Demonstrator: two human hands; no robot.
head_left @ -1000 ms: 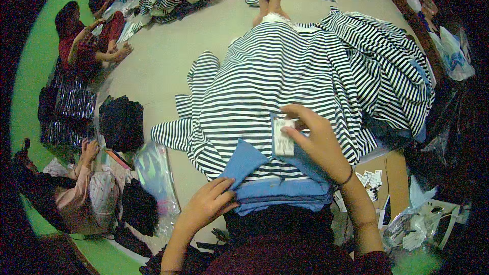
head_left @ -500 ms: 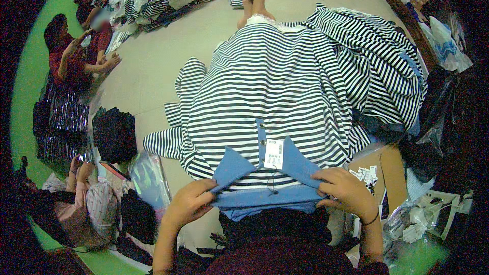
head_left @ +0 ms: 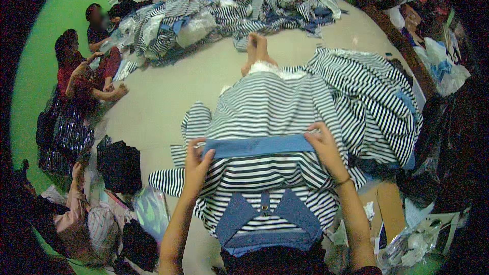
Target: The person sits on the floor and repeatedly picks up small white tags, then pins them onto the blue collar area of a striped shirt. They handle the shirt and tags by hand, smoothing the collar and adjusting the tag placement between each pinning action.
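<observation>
Two hands [head_left: 196,165] [head_left: 326,148] grip blue band [head_left: 260,145] — bag [head_left: 442,71], contents blurred.

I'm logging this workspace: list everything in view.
Cloth band: one, blue, centre
Pointed collar: one, blue, lower centre
Striped garments: several, black-and-white, centre and right
Garment pile: one, striped and blue, far floor
Black stack: one, black, left
Plastic bags: several, clear, left and right
Cardboard: some, brown, lower right
Other people: at least three, varied clothing, left
Feet: two, bare, upper centre
Left hand: one, bare, band's left end
Right hand: one, bare, band's right end
</observation>
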